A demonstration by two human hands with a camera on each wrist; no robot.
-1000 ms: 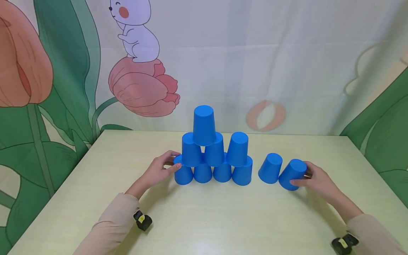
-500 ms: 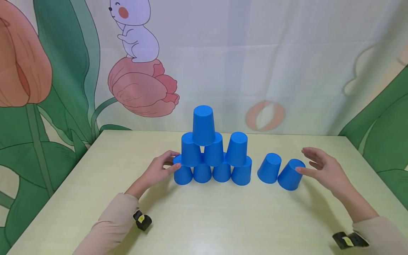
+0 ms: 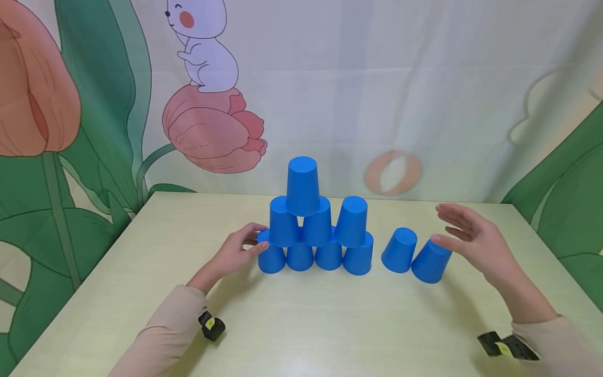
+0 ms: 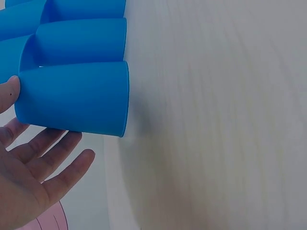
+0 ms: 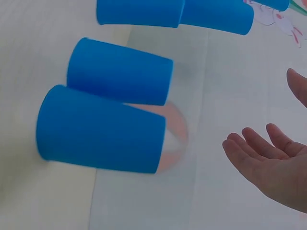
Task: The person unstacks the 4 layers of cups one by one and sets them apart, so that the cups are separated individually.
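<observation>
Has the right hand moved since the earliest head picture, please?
Yes. In the head view, the right hand has let go of the rightmost cup and shifted upward in the picture, toward the table's back edge.

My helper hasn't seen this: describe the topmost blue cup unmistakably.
On the pale table, find the stack of blue cups touched by the left hand. At its peak sits one upside-down cup, the only one on the third tier.

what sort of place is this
Probably an indoor play or filming corner: a pale table stands before what looks like a cloth backdrop printed with a cartoon animal and large flowers, with blue cups stacked on the table.
</observation>
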